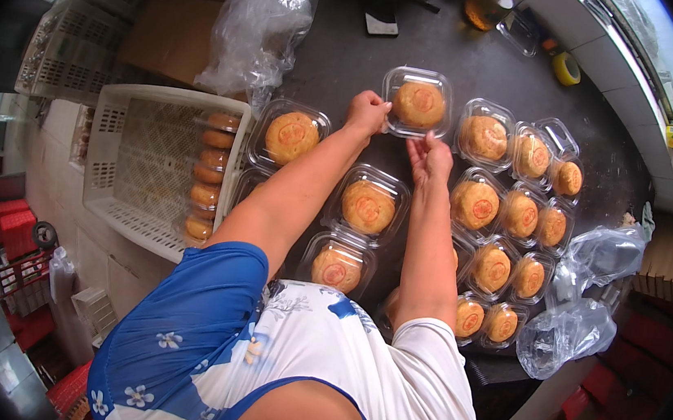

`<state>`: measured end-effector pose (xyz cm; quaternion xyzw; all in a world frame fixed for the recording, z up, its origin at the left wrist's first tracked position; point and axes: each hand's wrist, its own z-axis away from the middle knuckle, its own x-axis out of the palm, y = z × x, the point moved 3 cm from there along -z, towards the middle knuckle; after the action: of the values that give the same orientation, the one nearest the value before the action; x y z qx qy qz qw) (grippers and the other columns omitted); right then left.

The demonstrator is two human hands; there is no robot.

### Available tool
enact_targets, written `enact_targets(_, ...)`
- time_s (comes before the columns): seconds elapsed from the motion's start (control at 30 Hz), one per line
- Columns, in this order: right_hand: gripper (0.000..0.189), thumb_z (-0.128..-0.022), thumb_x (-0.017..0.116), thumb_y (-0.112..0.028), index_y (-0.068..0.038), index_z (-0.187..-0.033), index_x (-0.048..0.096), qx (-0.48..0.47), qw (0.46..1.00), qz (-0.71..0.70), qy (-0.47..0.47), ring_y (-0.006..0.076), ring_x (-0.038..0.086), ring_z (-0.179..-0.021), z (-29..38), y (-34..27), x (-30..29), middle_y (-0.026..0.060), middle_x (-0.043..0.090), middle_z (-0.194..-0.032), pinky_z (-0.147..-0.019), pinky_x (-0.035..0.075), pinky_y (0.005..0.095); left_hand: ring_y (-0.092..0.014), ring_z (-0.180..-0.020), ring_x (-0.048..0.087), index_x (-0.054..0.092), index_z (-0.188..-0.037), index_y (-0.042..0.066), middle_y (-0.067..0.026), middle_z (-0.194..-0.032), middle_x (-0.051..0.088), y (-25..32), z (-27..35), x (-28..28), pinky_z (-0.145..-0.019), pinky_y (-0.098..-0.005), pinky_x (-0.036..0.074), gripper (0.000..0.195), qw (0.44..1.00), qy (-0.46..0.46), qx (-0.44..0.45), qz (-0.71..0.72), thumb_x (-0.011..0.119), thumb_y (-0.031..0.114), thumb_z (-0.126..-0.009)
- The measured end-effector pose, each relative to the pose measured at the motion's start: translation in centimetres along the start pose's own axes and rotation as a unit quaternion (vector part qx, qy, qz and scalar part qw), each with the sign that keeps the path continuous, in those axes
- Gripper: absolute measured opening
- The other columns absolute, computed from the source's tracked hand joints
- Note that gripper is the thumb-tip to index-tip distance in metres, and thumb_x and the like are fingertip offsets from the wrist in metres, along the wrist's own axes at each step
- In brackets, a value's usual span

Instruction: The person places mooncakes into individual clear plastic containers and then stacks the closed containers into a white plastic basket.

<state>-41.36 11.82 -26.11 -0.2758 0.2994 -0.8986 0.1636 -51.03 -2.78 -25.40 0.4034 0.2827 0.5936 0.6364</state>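
Note:
A clear plastic clamshell box (393, 80) holds one round golden pastry (419, 104) with a red stamp on top. At its left rim, my left hand (370, 114) pinches the plastic between thumb and fingers. My right hand (430, 159) grips the near rim, thumb uppermost and fingers below. More boxed pastries (367, 207) sit between my forearms, and another boxed pastry (292, 137) lies left of my left forearm. To the right stand several rows of filled boxes (479, 205); my arms partly cover some boxes.
A white plastic crate (167, 94) at left holds boxed pastries on edge (208, 175). Crumpled plastic film (264, 24) lies beyond it. At the back are a phone-like object (382, 18), a jar of amber liquid (487, 7) and yellow tape (566, 69). Plastic bags (569, 339) hang at the right edge.

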Motion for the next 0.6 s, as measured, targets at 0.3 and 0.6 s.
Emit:
enact_targets(0.3,0.022,-0.086,0.069,-0.023,-0.011,-0.102,0.06,-0.006,0.99,0.144,-0.005,0.0116,0.056,-0.078,1.5,-1.5,-1.4,-0.0011,0.062,-0.09,-0.072,0.049,0.0299,-0.018,-0.069,0.061,0.068,-0.091,0.004,-0.0083,-0.075,0.065,3.6,-2.0,-1.8,-0.062,-0.0307,0.048,0.019,0.958,0.122,0.081,-0.246,0.07,0.02,-0.08)
enact_targets(0.6,0.012,-0.087,0.067,-0.018,-0.011,-0.092,0.059,-0.048,0.994,0.096,0.023,0.0051,0.053,-0.055,-0.8,-0.2,-0.7,-0.0036,0.06,-0.074,-0.041,0.04,0.0178,-0.008,-0.051,0.05,0.066,-0.082,0.004,-0.0019,-0.068,0.061,1.5,-3.7,-1.3,-0.043,-0.0228,0.037,0.009,0.992,0.103,0.003,-0.071,0.071,0.011,-0.08)
